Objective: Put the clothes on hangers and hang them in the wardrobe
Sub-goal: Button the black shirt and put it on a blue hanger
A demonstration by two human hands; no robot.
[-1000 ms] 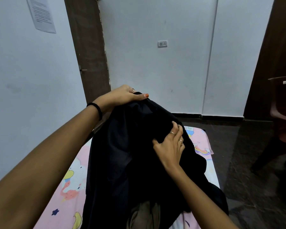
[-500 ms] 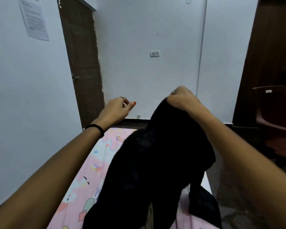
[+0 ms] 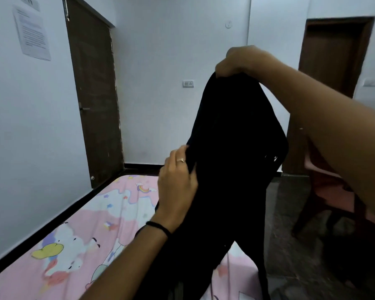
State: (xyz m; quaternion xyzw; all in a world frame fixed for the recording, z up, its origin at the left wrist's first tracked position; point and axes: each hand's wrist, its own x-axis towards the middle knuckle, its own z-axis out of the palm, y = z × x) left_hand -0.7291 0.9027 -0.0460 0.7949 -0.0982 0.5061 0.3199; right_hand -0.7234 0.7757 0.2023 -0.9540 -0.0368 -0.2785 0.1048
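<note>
A black garment [image 3: 232, 152] hangs in the air over the bed. My right hand [image 3: 238, 61] grips its top edge, raised high at the upper right. My left hand [image 3: 178, 182] holds the garment's left side lower down, fingers curled into the fabric. The cloth's lower part drapes down past my left forearm toward the bed. No hanger and no wardrobe are visible.
A bed with a pink cartoon sheet [image 3: 91, 234] lies below, along the left white wall. A brown door [image 3: 93, 94] stands at the far left and a dark doorway [image 3: 333, 57] at the right. A reddish-brown chair [image 3: 325, 191] stands on the dark floor, right.
My right hand has lifted the garment higher. My left hand, free half a second ago, has come down and taken hold of the garment's left side. The view has tilted upward.
</note>
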